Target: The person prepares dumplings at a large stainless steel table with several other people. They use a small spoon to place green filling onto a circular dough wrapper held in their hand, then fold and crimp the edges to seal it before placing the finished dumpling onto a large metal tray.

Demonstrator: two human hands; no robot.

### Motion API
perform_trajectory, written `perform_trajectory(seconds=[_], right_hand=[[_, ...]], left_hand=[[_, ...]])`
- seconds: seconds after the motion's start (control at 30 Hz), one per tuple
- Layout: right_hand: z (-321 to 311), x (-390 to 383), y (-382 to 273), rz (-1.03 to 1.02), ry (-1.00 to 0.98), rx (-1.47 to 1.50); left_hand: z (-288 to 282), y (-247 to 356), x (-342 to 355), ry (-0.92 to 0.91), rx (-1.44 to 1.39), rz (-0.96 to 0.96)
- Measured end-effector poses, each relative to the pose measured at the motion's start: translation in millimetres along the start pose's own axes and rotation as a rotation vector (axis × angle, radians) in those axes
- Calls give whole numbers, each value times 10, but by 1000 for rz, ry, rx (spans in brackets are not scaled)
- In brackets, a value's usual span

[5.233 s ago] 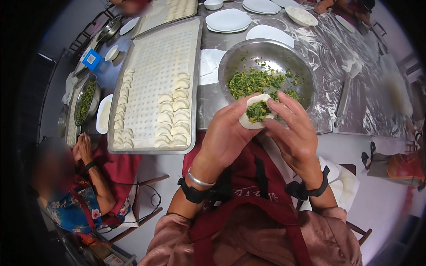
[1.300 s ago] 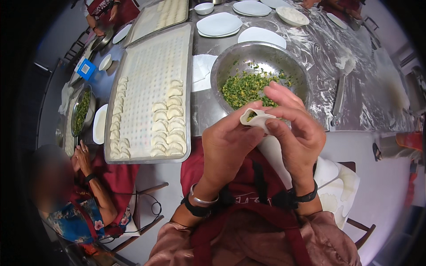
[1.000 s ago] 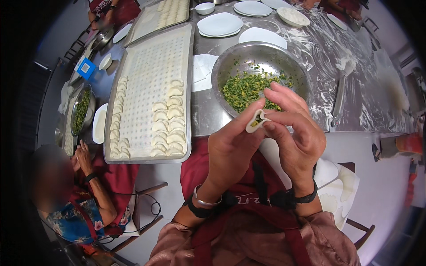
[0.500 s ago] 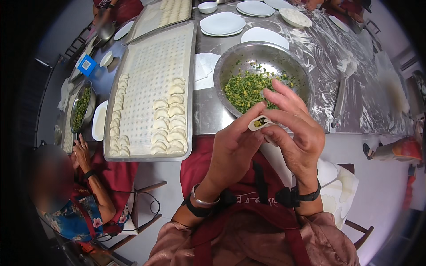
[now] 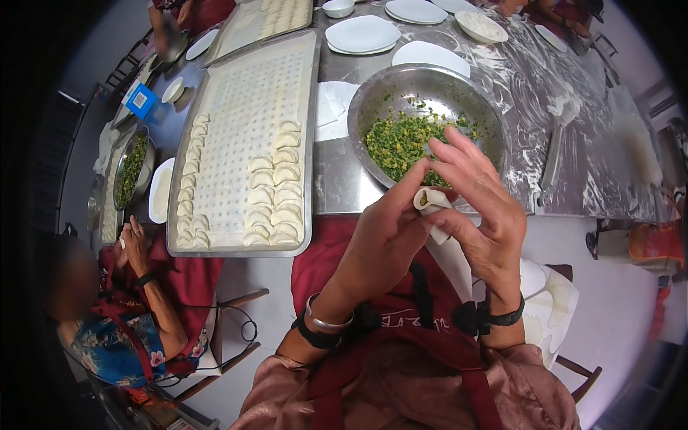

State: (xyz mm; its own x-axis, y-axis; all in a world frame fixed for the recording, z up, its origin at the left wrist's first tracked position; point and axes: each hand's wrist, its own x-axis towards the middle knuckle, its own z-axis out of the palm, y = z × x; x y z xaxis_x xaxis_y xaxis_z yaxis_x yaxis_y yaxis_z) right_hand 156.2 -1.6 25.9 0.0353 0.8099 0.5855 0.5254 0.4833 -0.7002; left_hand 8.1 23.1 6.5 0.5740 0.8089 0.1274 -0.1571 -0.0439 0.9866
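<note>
Both my hands hold a folded dumpling (image 5: 434, 203) in front of the steel bowl, its pale wrapper bent over a little filling that shows at one open end. My left hand (image 5: 383, 236) grips it from the left, with the fingertips partly hidden behind the wrapper. On the other side my right hand (image 5: 487, 222) pinches the dough edge between thumb and forefinger, the other fingers raised. Behind them the large steel bowl (image 5: 356, 136) contains chopped green and yellow filling (image 5: 394, 143), partly covered from view by my right fingers.
Left of the bowl lies a perforated tray (image 5: 244, 129) with rows of shaped dumplings (image 5: 285, 193). White plates (image 5: 362, 34) and a bowl of flour (image 5: 481, 27) stand farther back. A scraper (image 5: 552, 158) rests on the floury steel table. A co-worker (image 5: 143, 315) sits at left.
The wrapper's opening has narrowed, and less filling shows. My fingers have shifted slightly along its edge, the dumpling moving a little to the right. The co-worker's hands at left have moved slightly.
</note>
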Motion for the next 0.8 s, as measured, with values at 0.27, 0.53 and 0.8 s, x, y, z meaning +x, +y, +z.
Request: perform_trajectory(seconds=[0.27, 0.53, 0.8], right_hand=[[-21, -17, 45, -67, -88, 35], [46, -67, 42, -41, 101, 56], [-6, -1, -30, 27, -30, 80]], left_hand=[[8, 103, 12, -73, -38, 10], [55, 92, -76, 97, 8, -62], [-16, 87, -45, -19, 19, -12]])
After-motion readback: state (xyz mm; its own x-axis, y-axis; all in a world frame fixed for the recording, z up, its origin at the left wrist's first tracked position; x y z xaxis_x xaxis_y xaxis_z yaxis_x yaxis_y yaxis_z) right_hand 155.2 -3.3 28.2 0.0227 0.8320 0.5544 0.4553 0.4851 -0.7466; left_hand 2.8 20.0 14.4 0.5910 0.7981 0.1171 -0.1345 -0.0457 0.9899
